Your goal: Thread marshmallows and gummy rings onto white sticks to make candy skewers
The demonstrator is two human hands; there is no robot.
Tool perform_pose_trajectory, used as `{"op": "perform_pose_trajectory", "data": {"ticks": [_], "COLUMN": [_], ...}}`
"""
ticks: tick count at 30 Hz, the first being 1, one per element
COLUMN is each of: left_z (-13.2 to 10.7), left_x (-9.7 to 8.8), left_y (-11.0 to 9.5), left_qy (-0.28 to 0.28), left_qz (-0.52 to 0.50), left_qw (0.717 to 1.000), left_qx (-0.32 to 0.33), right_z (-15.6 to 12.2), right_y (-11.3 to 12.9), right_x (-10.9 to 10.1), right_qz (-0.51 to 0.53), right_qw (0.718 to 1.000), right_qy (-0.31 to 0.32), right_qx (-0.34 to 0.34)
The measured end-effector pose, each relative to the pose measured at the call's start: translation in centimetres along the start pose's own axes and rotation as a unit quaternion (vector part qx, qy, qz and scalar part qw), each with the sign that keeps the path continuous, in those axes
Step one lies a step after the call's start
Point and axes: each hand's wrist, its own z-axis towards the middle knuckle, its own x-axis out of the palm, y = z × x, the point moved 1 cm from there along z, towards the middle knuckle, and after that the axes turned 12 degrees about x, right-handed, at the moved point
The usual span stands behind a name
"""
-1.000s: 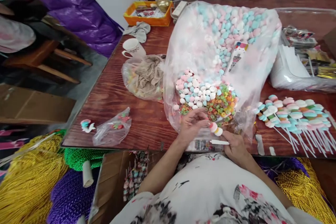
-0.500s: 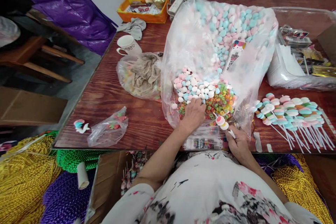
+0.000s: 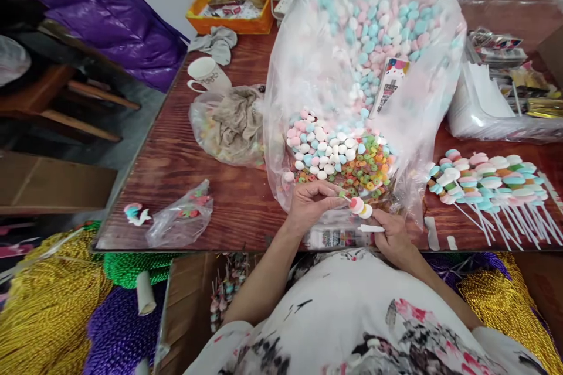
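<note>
In front of my body, my right hand (image 3: pixel 394 238) is closed on a candy skewer (image 3: pixel 360 207), a thin stick carrying pink, white and yellow pieces. A white stick (image 3: pixel 370 228) also juts from its fingers. My left hand (image 3: pixel 311 206) pinches a small green candy ring (image 3: pixel 342 194) at the skewer's free tip. Just beyond both hands is a large clear plastic bag (image 3: pixel 303 64). Pastel sweets (image 3: pixel 323 146) and colourful candy rings (image 3: pixel 369 164) lie in a pile at its near end.
Finished-looking candy skewers (image 3: pixel 488 179) lie at right, before a clear plastic box (image 3: pixel 497 129). To the left are a white mug (image 3: pixel 210 74), a bag with a brown cloth (image 3: pixel 240 120) and a small clear bag (image 3: pixel 182 220). An orange tray (image 3: pixel 231 23) stands behind.
My left hand has come back from the pile of sweets to the skewer's tip with a green candy ring. My right hand has shifted slightly left, and the view has moved a little.
</note>
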Motion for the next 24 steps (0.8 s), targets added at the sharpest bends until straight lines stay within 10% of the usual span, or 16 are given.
{"op": "perform_pose_trajectory", "data": {"ticks": [15, 20, 24], "left_z": [-3.0, -1.5, -0.6], "left_x": [2.0, -1.5, -2.7], "left_y": [1.9, 0.7, 1.6], "left_qy": [0.009, 0.023, 0.122], "left_qz": [-0.100, 0.150, 0.465], "left_qw": [0.983, 0.988, 0.872], "left_qx": [-0.156, 0.004, 0.098], "right_z": [-1.6, -1.4, -1.4], "right_y": [-0.9, -1.5, -2.3], "right_x": [0.5, 0.7, 0.7], "right_qz": [0.027, 0.079, 0.123], "right_qw": [0.998, 0.994, 0.983], "right_qy": [-0.013, -0.049, -0.067], "right_qx": [-0.062, 0.052, 0.117]}}
